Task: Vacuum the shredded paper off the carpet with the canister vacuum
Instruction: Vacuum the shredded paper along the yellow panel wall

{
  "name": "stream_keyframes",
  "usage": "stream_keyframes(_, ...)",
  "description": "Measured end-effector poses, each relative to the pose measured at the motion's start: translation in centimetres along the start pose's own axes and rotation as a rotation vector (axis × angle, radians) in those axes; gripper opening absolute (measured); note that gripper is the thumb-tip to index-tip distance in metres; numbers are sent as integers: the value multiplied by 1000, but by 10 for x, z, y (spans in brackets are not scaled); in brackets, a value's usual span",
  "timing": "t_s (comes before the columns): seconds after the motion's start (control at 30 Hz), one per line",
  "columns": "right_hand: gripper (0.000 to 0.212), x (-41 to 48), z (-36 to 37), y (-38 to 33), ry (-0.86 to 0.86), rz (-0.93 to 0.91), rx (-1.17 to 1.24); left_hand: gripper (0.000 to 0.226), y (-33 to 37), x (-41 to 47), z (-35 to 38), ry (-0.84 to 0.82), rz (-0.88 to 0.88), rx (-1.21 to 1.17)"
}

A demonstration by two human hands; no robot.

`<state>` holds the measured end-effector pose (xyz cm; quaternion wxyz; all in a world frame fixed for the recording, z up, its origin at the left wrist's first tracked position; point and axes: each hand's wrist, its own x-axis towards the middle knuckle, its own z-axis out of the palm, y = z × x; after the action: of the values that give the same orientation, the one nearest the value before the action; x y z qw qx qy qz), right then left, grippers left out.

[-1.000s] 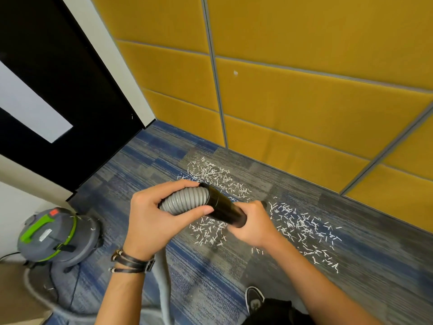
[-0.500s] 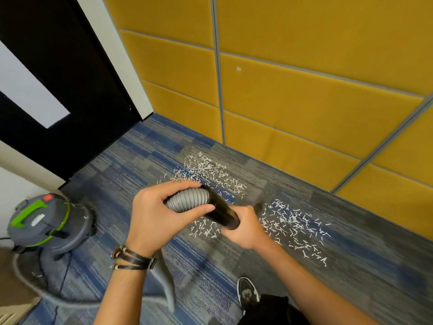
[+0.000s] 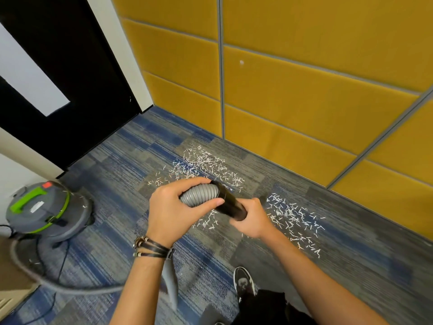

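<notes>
My left hand (image 3: 173,209) grips the grey ribbed vacuum hose (image 3: 199,195) near its end. My right hand (image 3: 251,220) grips the black nozzle tube (image 3: 230,202) joined to that hose; the tube's far end is hidden behind my right hand. White shredded paper (image 3: 206,164) lies scattered on the blue-grey carpet (image 3: 131,160) beyond my hands, and another patch of shredded paper (image 3: 293,214) lies to the right. The grey and green canister vacuum (image 3: 44,212) stands on the carpet at the left, its hose trailing along the floor toward me.
A yellow padded wall (image 3: 304,90) runs along the far side of the carpet. A black door (image 3: 70,78) stands at the left corner. My black shoe (image 3: 243,282) is on the carpet below my right arm. A power cord (image 3: 63,261) trails from the canister.
The view has shifted slightly, so the canister and paper sit a little differently in frame. Both hands keep the same grip on the hose and nozzle tube.
</notes>
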<state>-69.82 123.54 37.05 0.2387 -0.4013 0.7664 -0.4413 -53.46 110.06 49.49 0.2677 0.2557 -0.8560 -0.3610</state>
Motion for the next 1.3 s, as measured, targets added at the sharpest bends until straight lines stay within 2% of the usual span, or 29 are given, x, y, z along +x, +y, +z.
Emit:
stream_keyframes(0.23, 27, -20, 34, -24, 40, -25, 69, 47, 11, -15, -38, 74, 87, 4)
stream_keyframes(0.37, 44, -30, 49, -44, 31, -31, 62, 45, 11, -31, -56, 164, 113, 49)
stream_keyframes(0.47, 47, -40, 59, -55, 17, -36, 77, 44, 13, -44, -67, 182, 136, 77)
stream_keyframes(0.7, 31, -86, 76, -64, -18, -52, 99, 45, 21, -89, -87, 136, 115, 4)
stream_keyframes(0.87, 23, -116, 71, -68, -34, -87, 98, 46, 26, -119, -90, 155, 172, 19)
stream_keyframes(1.07, 46, -115, 69, -66, -1, -108, 51, 45, 20, -136, -84, 141, 171, 19)
stream_keyframes(1.2, 36, -119, 81, -50, -73, -30, -5, 48, -2, -150, -73, 106, 66, -22)
stream_keyframes(1.3, 24, -132, 94, -42, -78, 15, 19, 48, -3, -158, -73, 110, 54, -56)
